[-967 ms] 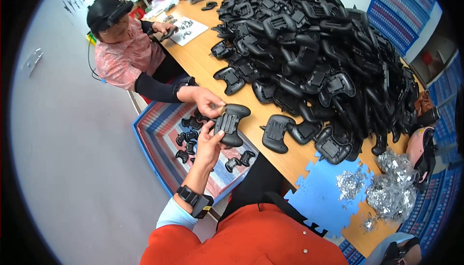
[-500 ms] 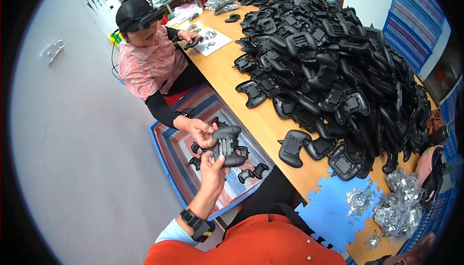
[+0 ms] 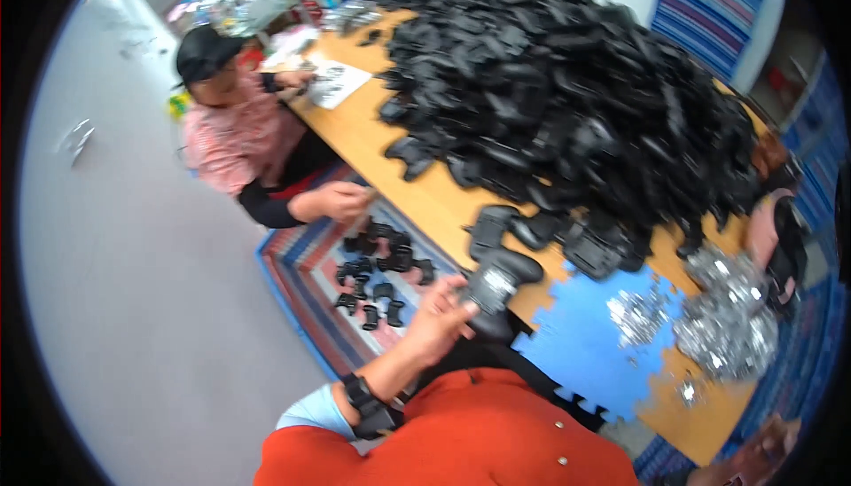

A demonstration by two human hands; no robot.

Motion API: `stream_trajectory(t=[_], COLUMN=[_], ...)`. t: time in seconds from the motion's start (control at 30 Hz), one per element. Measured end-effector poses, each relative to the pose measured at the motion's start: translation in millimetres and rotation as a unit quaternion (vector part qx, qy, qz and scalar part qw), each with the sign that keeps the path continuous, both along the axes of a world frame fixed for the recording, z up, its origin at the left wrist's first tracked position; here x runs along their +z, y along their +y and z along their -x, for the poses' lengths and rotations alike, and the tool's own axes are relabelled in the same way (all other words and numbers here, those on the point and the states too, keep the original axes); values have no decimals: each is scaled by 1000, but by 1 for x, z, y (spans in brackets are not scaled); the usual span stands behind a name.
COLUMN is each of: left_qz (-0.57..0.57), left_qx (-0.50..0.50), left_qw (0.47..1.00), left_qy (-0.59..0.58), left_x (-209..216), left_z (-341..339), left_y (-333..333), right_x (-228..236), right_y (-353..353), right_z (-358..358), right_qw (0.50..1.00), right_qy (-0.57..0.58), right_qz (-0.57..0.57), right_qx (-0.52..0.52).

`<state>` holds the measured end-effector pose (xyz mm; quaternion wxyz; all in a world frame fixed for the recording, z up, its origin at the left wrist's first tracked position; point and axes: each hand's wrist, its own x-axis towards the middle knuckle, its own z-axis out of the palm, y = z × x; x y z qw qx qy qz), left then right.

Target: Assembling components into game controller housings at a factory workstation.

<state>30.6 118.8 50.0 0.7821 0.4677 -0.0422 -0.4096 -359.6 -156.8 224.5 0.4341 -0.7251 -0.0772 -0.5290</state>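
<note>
My left hand (image 3: 434,322) grips a black game controller shell (image 3: 510,278) by one side, thumb across its face, in front of the table's near edge. Its middle has a pale, shiny patch, smeared by motion. My right hand (image 3: 773,446) is at the lower right rim, blurred, its fingers too unclear to read. Nearest to it are small silvery pieces (image 3: 691,390) on the table corner. A few more black shells (image 3: 596,242) lie just beyond the one I hold, at the foot of a large heap of shells (image 3: 567,96).
A blue foam mat (image 3: 576,344) carries scattered silvery metal pieces (image 3: 636,316), beside a clear plastic bag of them (image 3: 727,326). Left of the wooden table (image 3: 355,145), a blue-rimmed striped bin (image 3: 297,304) holds several shells. A co-worker in a pink shirt (image 3: 244,136) sits past it.
The shell in my left hand moved right, toward the table, away from the co-worker's hand that was touching it. That hand has drawn back. The whole view has shifted and blurred.
</note>
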Motion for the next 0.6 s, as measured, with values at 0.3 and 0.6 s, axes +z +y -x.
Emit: stream_trajectory(t=[0.3,0.6], left_qz=[8,0], left_qx=[-48,-42], left_qw=[999,998], left_qy=[1,51], left_x=[7,-32], left_z=[-10,1], left_y=[-43,-20], right_x=[-14,-29], right_y=[16,13], right_z=[5,-55], right_qw=[981,978], right_qy=[79,104], right_qz=[-42,-71], right_qx=[-175,-167])
